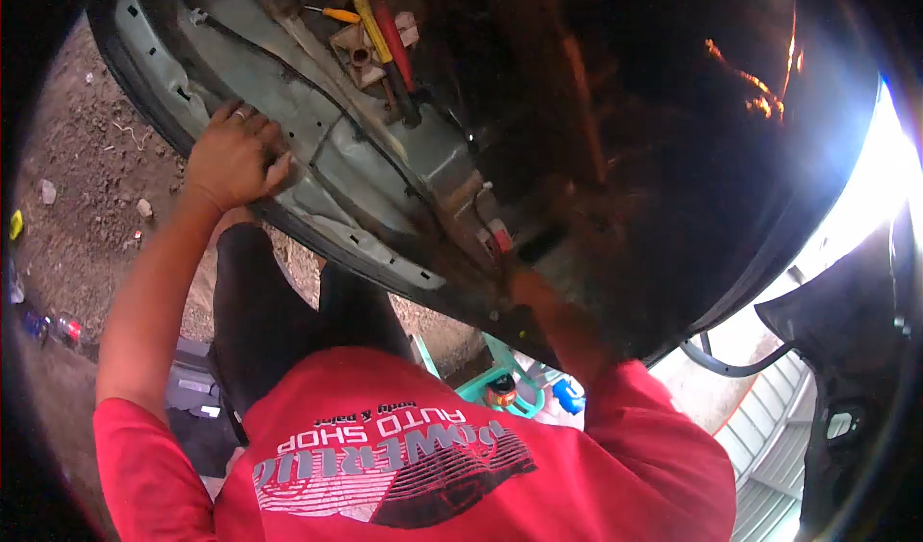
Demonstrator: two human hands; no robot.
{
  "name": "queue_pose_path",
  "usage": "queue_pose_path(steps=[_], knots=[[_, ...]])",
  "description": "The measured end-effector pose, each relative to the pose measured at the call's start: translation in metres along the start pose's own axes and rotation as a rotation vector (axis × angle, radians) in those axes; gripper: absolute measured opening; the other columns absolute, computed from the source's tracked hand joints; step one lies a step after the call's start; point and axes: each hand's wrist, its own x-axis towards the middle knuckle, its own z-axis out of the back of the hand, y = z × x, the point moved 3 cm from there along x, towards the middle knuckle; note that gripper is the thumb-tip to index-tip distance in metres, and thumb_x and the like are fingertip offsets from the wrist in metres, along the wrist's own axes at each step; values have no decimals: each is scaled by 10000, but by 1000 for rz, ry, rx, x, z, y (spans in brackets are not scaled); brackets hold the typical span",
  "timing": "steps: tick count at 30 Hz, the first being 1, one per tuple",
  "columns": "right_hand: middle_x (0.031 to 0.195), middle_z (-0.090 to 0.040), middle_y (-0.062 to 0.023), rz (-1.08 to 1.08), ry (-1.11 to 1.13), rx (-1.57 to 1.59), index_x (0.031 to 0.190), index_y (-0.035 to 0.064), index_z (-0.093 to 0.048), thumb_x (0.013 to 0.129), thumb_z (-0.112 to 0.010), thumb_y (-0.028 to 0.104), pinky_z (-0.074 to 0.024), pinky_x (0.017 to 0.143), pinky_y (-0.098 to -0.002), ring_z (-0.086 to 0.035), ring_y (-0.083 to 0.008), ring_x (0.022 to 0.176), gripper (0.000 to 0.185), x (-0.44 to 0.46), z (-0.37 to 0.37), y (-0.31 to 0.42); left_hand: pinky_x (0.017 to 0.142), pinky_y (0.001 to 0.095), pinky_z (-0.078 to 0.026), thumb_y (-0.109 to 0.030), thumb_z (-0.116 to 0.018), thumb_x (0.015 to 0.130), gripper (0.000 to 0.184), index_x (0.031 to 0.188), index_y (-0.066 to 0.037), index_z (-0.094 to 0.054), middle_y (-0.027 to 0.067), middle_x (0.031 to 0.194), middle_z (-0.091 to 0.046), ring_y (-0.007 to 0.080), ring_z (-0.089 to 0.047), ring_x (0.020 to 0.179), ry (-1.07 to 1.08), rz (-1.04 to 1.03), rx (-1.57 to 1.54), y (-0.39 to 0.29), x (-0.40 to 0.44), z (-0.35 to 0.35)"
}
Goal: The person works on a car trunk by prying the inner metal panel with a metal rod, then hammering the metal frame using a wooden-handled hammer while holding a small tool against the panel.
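My left hand (238, 156) lies over the edge of the pale grey-green metal body panel (332, 153), thumb apart from the fingers, holding nothing. A black rubber seal (135, 90) runs along the rim beneath it. My right arm reaches into the dark car cavity, and my right hand (516, 278) is low by the inner end of the panel. Its fingers are lost in shadow, so I cannot see what they hold. Just above it is a small reddish piece (500, 235).
An orange-handled screwdriver (340, 15), a yellow handle (372, 29) and a red-handled tool (392, 44) lie in the panel's recess. Bare soil (91, 167) is on the left. A green frame (505, 355) with containers stands below the car. Bright light enters at right.
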Motion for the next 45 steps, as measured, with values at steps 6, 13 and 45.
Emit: queue_pose_path(steps=[6,13,45], knots=[[1204,-710,-199,-267,-17,-86,1259,86,-681,934,-573,319,-546,937,-538,-703,-379,1085,414,96,14,-5,1108,472,-406,-430,-624,862,381,958,-69,-698,145,1023,-715,330,-634,1098,-40,15,6,5,3,2],[1151,-731,-184,102,-120,19,1291,12,-636,990,-524,273,-545,942,-523,-700,-375,1081,414,71,46,-43,1066,468,-427,-422,-627,854,361,935,-79,-707,130,965,-714,315,-642,1059,-53,-51,19,-3,4,4],[937,-621,-4,327,-1218,1013,1398,166,-563,1033,-596,294,-528,757,-312,-614,-131,847,388,14,403,127,1000,432,-441,-501,-581,875,436,917,-98,-740,93,897,-730,273,-667,980,9,-41,32,4,1,13]])
